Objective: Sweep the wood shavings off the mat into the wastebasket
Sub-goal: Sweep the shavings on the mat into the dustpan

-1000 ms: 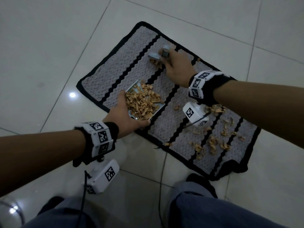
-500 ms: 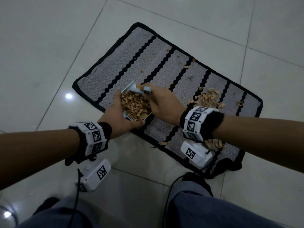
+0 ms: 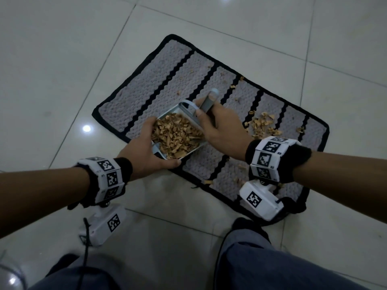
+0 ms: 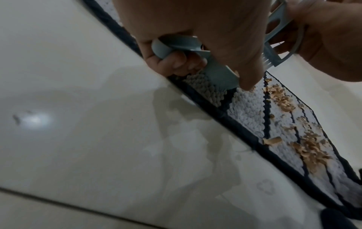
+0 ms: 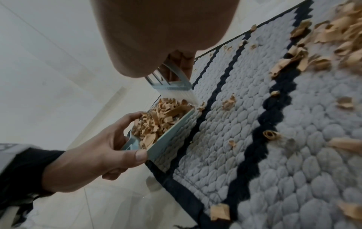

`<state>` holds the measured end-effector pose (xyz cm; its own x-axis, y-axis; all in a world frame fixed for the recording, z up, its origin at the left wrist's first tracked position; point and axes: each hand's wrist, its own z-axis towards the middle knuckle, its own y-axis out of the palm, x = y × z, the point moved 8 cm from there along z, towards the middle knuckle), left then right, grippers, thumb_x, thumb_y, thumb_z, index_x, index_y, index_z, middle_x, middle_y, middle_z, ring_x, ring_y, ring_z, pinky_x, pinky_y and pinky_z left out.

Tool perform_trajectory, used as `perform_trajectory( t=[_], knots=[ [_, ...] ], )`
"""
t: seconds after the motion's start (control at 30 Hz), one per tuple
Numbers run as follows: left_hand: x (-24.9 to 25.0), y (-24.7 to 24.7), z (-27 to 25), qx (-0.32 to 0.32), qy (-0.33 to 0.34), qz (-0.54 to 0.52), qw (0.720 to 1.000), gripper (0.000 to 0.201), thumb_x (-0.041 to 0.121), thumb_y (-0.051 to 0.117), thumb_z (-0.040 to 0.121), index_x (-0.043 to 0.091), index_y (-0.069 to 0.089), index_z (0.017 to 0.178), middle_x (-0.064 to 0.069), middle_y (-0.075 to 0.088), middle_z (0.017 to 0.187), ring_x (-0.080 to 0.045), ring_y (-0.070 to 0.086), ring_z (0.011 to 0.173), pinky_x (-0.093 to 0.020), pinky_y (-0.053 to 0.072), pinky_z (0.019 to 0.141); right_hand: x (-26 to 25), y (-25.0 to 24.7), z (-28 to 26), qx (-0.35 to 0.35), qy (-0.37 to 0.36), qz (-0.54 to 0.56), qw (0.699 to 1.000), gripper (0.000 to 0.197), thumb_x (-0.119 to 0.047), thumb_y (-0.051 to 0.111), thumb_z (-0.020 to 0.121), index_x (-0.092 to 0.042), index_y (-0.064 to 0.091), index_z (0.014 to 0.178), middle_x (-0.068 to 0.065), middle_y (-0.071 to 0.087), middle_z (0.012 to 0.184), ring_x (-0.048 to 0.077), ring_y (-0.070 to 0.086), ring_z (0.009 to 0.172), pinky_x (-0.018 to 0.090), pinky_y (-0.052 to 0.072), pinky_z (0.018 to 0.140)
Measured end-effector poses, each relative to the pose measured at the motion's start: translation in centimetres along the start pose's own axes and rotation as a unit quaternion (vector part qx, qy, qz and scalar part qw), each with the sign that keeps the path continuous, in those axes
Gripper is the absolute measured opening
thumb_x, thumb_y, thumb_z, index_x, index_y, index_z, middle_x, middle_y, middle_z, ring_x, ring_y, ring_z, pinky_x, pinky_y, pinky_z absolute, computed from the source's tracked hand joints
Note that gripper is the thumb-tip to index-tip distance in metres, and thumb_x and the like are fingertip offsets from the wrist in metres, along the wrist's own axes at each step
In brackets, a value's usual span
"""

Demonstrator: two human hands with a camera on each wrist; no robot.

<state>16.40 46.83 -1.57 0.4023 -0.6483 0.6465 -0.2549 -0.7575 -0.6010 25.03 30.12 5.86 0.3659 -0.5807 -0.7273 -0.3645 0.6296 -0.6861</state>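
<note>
A grey mat [image 3: 167, 80] with black wavy stripes lies on the tiled floor. My left hand [image 3: 146, 151] grips the handle of a small pale blue dustpan [image 3: 165, 116], heaped with tan wood shavings [image 3: 178, 135], at the mat's near edge. My right hand [image 3: 219, 126] grips a small pale blue brush [image 3: 206, 103] at the pan's far right side; its white bristles [image 5: 176, 94] touch the heap. Loose shavings [image 3: 261, 124] lie on the mat's right part, and more [image 5: 333, 38] in the right wrist view. No wastebasket is in view.
Glossy pale floor tiles [image 3: 62, 59] surround the mat. My knees in blue trousers [image 3: 261, 264] and dark shoes are at the bottom. The mat's near right corner [image 3: 293, 208] is folded up. A cable [image 3: 84, 243] hangs from the left wrist camera.
My right hand drew the brush back from the mat's far part to the dustpan, pushing shavings onto the heap. The left hand kept the pan in place.
</note>
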Motion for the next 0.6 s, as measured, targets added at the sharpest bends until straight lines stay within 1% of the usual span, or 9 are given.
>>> perform_trajectory(
  t=[0.07,0.13,0.17,0.23,0.3,0.37,0.47,0.53,0.6],
  knots=[
    [0.7,-0.6,-0.2,-0.016,0.025,0.019,0.999,0.129,0.058,0.087,0.055,0.033,0.005,0.151,0.012,0.046,0.129,-0.015,0.054,0.113,-0.024,0.042,0.095,0.2,-0.9,-0.5,0.010,0.021,0.015,1.000,0.026,-0.031,0.043,0.102,-0.014,0.056,0.117,0.009,0.062,0.077,0.023,0.056,0.063,0.036,0.046,0.057],
    [1.4,-1.5,-0.2,-0.030,0.041,0.040,0.998,0.129,0.061,0.086,0.054,0.035,0.005,0.151,0.005,0.049,0.138,-0.019,0.055,0.119,-0.028,0.044,0.100,0.4,-1.8,-1.1,0.013,0.048,0.039,0.998,0.026,-0.033,0.044,0.102,-0.015,0.058,0.115,0.009,0.065,0.088,0.024,0.062,0.077,0.043,0.053,0.070],
    [1.7,-1.9,-0.3,-0.038,0.049,0.052,0.997,0.129,0.062,0.086,0.053,0.036,0.004,0.151,0.003,0.048,0.141,-0.021,0.055,0.119,-0.029,0.044,0.100,0.5,-2.3,-1.5,0.017,0.061,0.055,0.996,0.026,-0.032,0.045,0.102,-0.014,0.058,0.115,0.008,0.065,0.093,0.022,0.063,0.084,0.044,0.054,0.076],
    [2.5,-2.6,-0.3,-0.054,0.074,0.075,0.993,0.130,0.062,0.085,0.053,0.035,0.004,0.151,0.003,0.049,0.140,-0.020,0.056,0.117,-0.028,0.044,0.098,0.8,-3.3,-2.3,0.026,0.092,0.086,0.992,0.028,-0.031,0.048,0.101,-0.013,0.060,0.119,0.003,0.067,0.105,0.015,0.064,0.097,0.040,0.055,0.087],
    [3.3,-2.7,-0.1,-0.079,0.102,0.099,0.987,0.128,0.059,0.086,0.055,0.036,0.004,0.150,0.008,0.051,0.130,-0.017,0.058,0.108,-0.027,0.045,0.093,1.1,-4.0,-3.3,0.026,0.123,0.105,0.986,0.029,-0.030,0.050,0.101,-0.014,0.060,0.123,0.000,0.067,0.114,0.011,0.063,0.106,0.036,0.054,0.094],
    [4.0,-2.4,0.3,-0.101,0.128,0.116,0.980,0.125,0.054,0.087,0.057,0.035,0.007,0.150,0.012,0.046,0.122,-0.012,0.054,0.101,-0.025,0.043,0.089,1.0,-4.7,-4.5,0.025,0.144,0.103,0.984,0.025,-0.027,0.051,0.100,-0.017,0.061,0.121,-0.003,0.067,0.114,0.009,0.063,0.105,0.034,0.053,0.095],
    [5.4,-1.8,1.0,-0.120,0.163,0.132,0.970,0.124,0.051,0.088,0.056,0.033,0.011,0.151,0.015,0.043,0.123,-0.010,0.051,0.104,-0.024,0.041,0.088,1.0,-5.6,-6.3,0.035,0.175,0.110,0.978,0.024,-0.022,0.051,0.101,-0.015,0.061,0.121,-0.004,0.066,0.112,0.010,0.063,0.104,0.029,0.053,0.094],
    [6.2,-1.3,1.5,-0.137,0.175,0.134,0.966,0.125,0.057,0.088,0.054,0.036,0.010,0.149,0.012,0.047,0.128,-0.015,0.054,0.110,-0.030,0.046,0.094,1.2,-6.3,-7.6,0.058,0.184,0.127,0.973,0.023,-0.022,0.051,0.101,-0.014,0.062,0.119,-0.004,0.068,0.109,0.006,0.065,0.100,0.025,0.055,0.089],
    [6.5,-0.8,1.9,-0.145,0.175,0.122,0.966,0.128,0.069,0.084,0.047,0.040,0.010,0.147,0.008,0.050,0.133,-0.020,0.057,0.114,-0.039,0.049,0.099,1.5,-6.2,-8.8,0.078,0.194,0.153,0.966,0.021,-0.022,0.051,0.101,-0.013,0.063,0.116,-0.004,0.069,0.107,0.003,0.066,0.097,0.025,0.057,0.085]
  ],
)
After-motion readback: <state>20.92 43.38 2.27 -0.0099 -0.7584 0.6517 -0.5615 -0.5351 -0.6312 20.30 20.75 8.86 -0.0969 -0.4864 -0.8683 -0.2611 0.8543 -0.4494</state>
